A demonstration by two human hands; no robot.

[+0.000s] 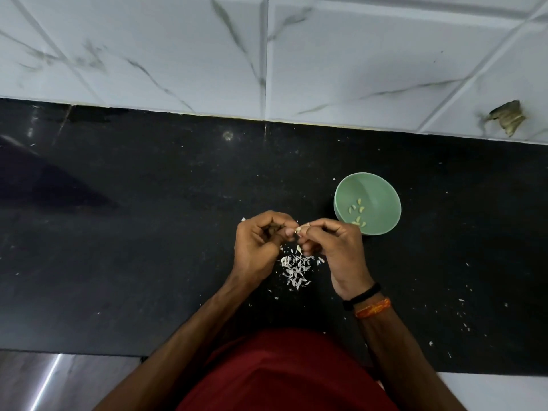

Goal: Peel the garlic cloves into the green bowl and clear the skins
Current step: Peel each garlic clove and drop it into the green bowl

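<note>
Where the two hands meet above the black counter (148,232), one garlic clove (300,230) pinched between them, small and pale, held up off the surface. Left hand (261,241) curled tight, thumb and forefinger on the clove's left end; whether more cloves sit inside that curled palm cannot be told. Right hand (335,247) likewise curled, fingertips pinching the clove's right end, a scrap of skin sticking up just above the pinch. Long axis of the clove hard to read at this size, seemingly running left to right from one pinch to the other.

Straight below the hands, a loose heap of white skins (296,266) on the counter, with stray flakes scattered farther to the right.

Up and to the right of the clove, the green bowl (382,185), just beside the right hand's knuckles, with a few peeled cloves (358,213) lying in its bottom. Right hand plainly the nearer to the bowl, left hand well apart from it on the far side of the clove.

Judging from this: peeling under way, skin not yet fully off, skins not yet cleared. Once bare, a short carry rightward and away from the body, most naturally by the right hand, over the near rim.
</note>
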